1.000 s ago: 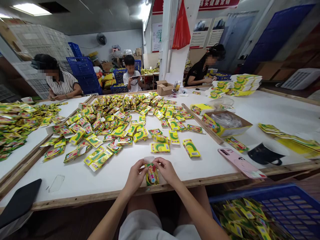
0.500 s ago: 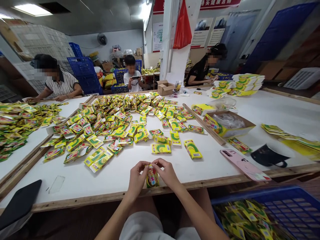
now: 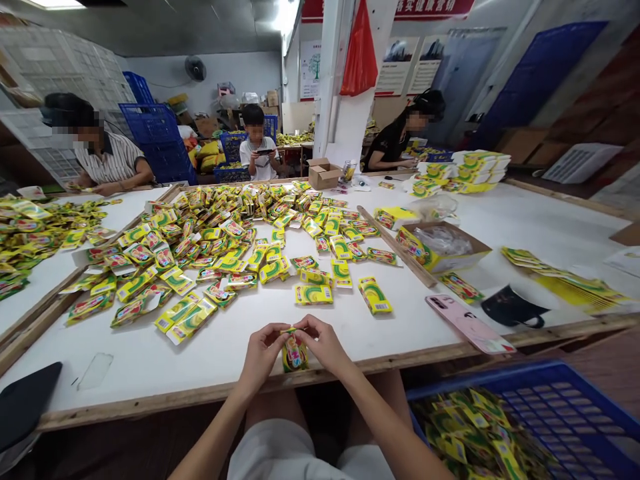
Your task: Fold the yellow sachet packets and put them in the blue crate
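Near the table's front edge, a small yellow-green printed carton (image 3: pixel 295 355) stands or leans between my hands, its printed side toward me. My left hand (image 3: pixel 264 352) pinches its top left edge with thumb and fingertips. At the top right edge my right hand (image 3: pixel 324 343) pinches the same carton, the two thumbs close together. The top edge is partly hidden by my fingers. Just beyond my hands lie a yellow carton (image 3: pixel 313 295) and another yellow carton (image 3: pixel 375 295), with a large heap of similar cartons (image 3: pixel 220 233) farther back.
On the right are a wooden strip (image 3: pixel 397 248), an open box with clear plastic (image 3: pixel 445 247), a pink phone (image 3: pixel 469 323) and a black mug (image 3: pixel 514 307). A blue crate (image 3: pixel 570 400) of cartons stands below the right edge. Three other people sit around the tables.
The view has shifted slightly, so the table things appear a little farther left. Both hands keep their pinch on the carton's top edge.
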### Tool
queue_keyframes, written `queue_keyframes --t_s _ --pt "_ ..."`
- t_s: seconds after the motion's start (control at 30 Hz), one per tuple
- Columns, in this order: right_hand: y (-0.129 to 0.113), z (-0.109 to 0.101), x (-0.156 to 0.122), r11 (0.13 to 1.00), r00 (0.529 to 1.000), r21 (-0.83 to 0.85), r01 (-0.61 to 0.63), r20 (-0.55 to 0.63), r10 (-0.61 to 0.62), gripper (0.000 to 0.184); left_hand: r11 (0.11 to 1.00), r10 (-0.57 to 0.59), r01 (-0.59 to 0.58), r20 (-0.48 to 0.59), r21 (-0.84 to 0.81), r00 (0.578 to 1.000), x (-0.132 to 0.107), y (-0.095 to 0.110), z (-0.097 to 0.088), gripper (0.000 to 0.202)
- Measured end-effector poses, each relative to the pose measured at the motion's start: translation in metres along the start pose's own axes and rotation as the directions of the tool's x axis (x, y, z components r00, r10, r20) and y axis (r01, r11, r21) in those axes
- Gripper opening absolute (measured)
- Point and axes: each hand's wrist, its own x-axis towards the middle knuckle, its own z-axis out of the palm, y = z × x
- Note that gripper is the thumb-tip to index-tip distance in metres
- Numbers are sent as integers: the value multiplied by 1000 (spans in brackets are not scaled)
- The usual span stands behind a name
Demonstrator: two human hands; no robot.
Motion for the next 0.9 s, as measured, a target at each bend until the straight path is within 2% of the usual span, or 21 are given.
queue_keyframes --t_s 0.1,0.2,0.33,0.47,0.53,0.7,0.77,0.8,0.9 --pt "-5 -1 3 1000 1000 -3 -14 -25 13 21 1000 2 -3 -20 -25 1000 0 4 3 29" --pt "-12 -1 10 999 999 -42 29 -14 -30 22 994 9 -13 -37 -105 999 -2 5 7 35" --pt "-21 -5 21 957 991 -267 117 100 -93 12 996 21 -23 -31 -85 999 -4 4 8 34" --pt "-29 -9 30 842 961 -471 264 201 -189 10 998 13 -14 -20 -58 1000 -3 4 7 36" --pt "-33 -11 33 803 940 -497 329 257 -226 10 997 10 -11 -18 -70 1000 -3 3 7 36" --pt "-37 -16 38 771 899 -487 411 358 -252 18 996 14 -16 -16 -89 1000 -4 3 6 32" --pt "-35 -19 35 791 899 -460 404 361 -249 19 998 29 -31 -28 -59 999 -5 4 7 29" --pt "-32 -20 33 828 909 -419 372 345 -234 18 998 40 -42 -35 -39 999 -5 5 7 27" --pt "-22 -18 23 976 963 -161 146 251 -103 13 997 67 -65 -64 38 996 -5 7 9 21"
